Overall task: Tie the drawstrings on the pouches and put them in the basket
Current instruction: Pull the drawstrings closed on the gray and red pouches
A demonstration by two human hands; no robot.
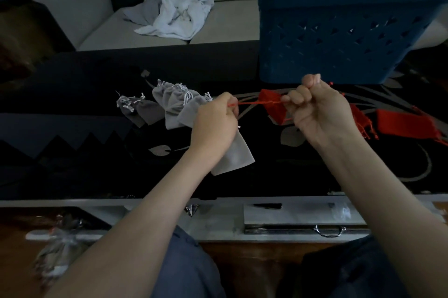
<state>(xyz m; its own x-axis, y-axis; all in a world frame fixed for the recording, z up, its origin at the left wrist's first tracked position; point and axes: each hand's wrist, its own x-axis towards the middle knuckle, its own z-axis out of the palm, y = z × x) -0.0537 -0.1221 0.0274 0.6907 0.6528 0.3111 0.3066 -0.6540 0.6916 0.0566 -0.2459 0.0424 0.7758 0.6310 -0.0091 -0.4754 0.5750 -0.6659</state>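
Now, the red pouch (271,106): held up just above the dark tabletop (97,103), between the two hands; its right part is hidden behind the right hand.
Red drawstring (254,103): stretched taut leftward from the pouch to the left hand.
Left hand (214,123): fingers curled together, pinching the end of the drawstring; only the back of the hand shows.
Right hand (315,108): fingers curled tight at the pouch's side; exactly what they clamp there I cannot make out, cord or cloth.
Grey pouches (174,103): a loose cluster on the tabletop left of the hands, one half covered by the left wrist.
Spare red pouches (407,123): lying right of the right hand, partly hidden by it, the far one cut off by the edge.
Blue basket (339,31): on the tabletop behind the right hand; its inside is out of sight.
White cloth (177,14): crumpled on the sofa (230,26) beyond.
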